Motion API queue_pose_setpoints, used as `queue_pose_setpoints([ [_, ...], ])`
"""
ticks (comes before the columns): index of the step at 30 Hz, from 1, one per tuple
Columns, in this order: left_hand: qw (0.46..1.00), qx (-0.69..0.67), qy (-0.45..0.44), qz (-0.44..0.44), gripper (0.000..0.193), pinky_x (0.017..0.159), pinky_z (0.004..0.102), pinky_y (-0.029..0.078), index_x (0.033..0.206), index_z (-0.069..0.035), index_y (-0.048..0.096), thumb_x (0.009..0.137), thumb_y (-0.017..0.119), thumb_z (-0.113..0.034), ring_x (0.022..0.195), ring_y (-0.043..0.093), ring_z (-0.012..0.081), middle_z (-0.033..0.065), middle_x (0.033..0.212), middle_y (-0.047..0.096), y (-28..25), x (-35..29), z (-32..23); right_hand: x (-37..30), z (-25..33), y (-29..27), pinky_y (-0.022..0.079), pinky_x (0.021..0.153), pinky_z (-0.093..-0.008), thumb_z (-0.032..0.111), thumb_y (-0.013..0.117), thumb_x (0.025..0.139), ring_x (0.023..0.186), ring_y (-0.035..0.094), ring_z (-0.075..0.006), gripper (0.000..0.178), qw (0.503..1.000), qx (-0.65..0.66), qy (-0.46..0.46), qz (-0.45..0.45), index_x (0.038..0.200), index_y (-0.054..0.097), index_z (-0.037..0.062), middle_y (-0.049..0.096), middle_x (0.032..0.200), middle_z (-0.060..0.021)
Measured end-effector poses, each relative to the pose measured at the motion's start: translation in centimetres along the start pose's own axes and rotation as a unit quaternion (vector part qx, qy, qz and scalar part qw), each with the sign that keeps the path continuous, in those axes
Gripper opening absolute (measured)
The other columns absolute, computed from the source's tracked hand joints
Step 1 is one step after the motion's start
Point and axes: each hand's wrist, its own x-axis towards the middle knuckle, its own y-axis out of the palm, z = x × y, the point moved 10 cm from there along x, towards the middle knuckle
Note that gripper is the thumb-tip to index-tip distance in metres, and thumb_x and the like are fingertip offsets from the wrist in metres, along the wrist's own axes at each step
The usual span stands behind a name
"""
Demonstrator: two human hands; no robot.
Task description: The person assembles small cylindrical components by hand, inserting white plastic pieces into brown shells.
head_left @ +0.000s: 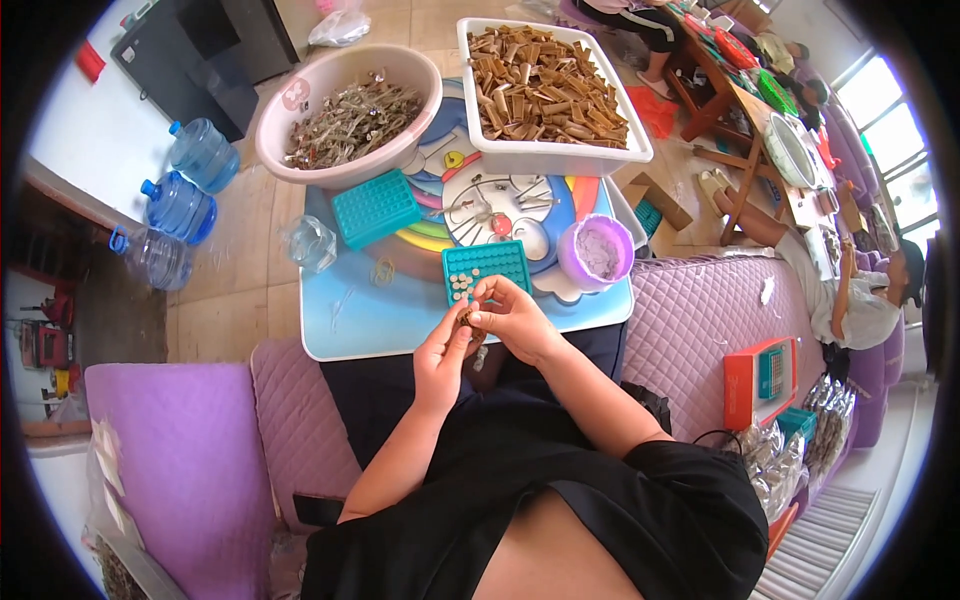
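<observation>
My left hand [443, 357] and my right hand [513, 318] meet over the near edge of a small blue cartoon-printed table [350, 320]. Together they pinch a small brownish piece [467, 318] between the fingertips. Just beyond them lies a teal grid tray [487, 268] with a few of its holes filled at the near left corner. A second teal grid tray [375, 207] lies further left on the table.
A pink basin [340, 80] of greyish dried bits and a white tub [600, 155] of tan sticks stand at the table's far side. A purple cup [597, 253] of powder and a clear bag [312, 243] sit nearby. Blue water jugs [190, 180] stand left. A person [850, 300] sits on the purple sofa, right.
</observation>
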Motion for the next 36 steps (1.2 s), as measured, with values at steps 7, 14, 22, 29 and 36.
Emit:
queue_pose_setpoints([
  [7,0.968,-0.223,-0.101,0.044,0.030,0.089,0.0359,0.050,0.119,0.000,0.055,0.090,0.054,-0.004,0.099,0.060,0.0188,0.0092,0.109,0.061,-0.4,0.3,2.0,-0.2,-1.8,1.8,0.047,0.077,-0.0283,0.011,0.064,0.086,0.090,0.055,-0.0120,0.021,0.980,0.132,0.101,0.105,0.102,0.051,0.0077,0.054,0.097,-0.0012],
  [14,0.956,-0.257,-0.139,0.031,0.030,0.088,0.0354,0.051,0.118,0.000,0.055,0.089,0.056,-0.006,0.093,0.062,0.0201,0.0093,0.106,0.062,-0.8,0.3,3.0,-0.2,-2.8,1.6,0.046,0.075,-0.0284,0.015,0.062,0.087,0.087,0.054,-0.0119,0.020,0.979,0.122,0.128,0.098,0.102,0.051,0.0075,0.055,0.098,-0.0023],
  [22,0.938,-0.318,-0.137,0.019,0.030,0.092,0.0403,0.049,0.117,0.003,0.053,0.088,0.055,-0.005,0.099,0.061,0.0285,0.0149,0.108,0.061,-1.8,1.0,3.3,2.4,-0.4,1.7,0.045,0.075,-0.0262,0.022,0.063,0.087,0.086,0.054,-0.0110,0.026,0.968,-0.190,0.108,0.123,0.104,0.056,0.0037,0.057,0.093,-0.0032],
  [29,0.934,-0.327,-0.146,-0.008,0.027,0.095,0.0442,0.047,0.116,0.004,0.051,0.089,0.052,-0.003,0.105,0.057,0.0297,0.0171,0.111,0.059,-2.6,1.1,3.3,14.1,19.1,-7.7,0.049,0.061,-0.0295,0.016,0.064,0.080,0.066,0.062,-0.0148,0.015,0.777,-0.508,-0.270,-0.256,0.085,0.066,0.0020,0.067,0.076,-0.0085],
  [36,0.937,-0.320,-0.139,-0.033,0.028,0.094,0.0442,0.047,0.118,0.002,0.049,0.091,0.048,-0.004,0.106,0.057,0.0286,0.0170,0.112,0.058,-3.7,1.2,3.2,22.7,18.8,-13.4,0.049,0.082,-0.0424,0.021,0.048,0.084,0.103,0.059,-0.0288,0.026,0.529,-0.766,-0.021,-0.365,0.096,0.066,0.0078,0.063,0.107,-0.0119],
])
